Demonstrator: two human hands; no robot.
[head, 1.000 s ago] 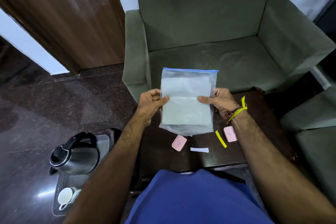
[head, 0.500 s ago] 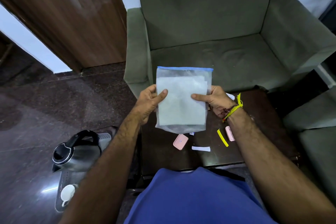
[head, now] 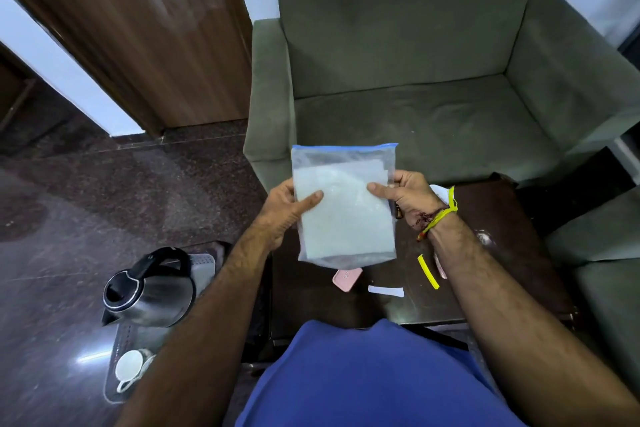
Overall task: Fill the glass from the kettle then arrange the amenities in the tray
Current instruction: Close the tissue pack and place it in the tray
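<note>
We hold the clear zip pouch (head: 344,204) up in front of us, above the near edge of the dark wooden table (head: 512,218) and in front of the green armchair (head: 415,80). Our left hand (head: 284,210) pinches its left edge, thumb laid across the front face, and our right hand (head: 403,191) pinches the right edge the same way, thumb forward and fingers curled behind. The pouch looks light and limp, a thin slick film around a flat pale folded sheet that gives it what stiffness it has; we judge it would sag or slide if held by one corner, so the two side edges, or the firmer blue zip strip at the top, are the sensible places to grip. It stands nearly upright, long axis running top to bottom, the blue seal pointing up and away from us, the bottom edge hanging just over a pink packet (head: 346,279) on the table. A white sachet (head: 385,290) and a yellow strip (head: 428,271) lie nearby. The kettle (head: 149,291) sits on the tray (head: 119,388) on the floor to our left, with what seems to be a white cup (head: 128,369) beside it, though it is small and hard to make out.
</note>
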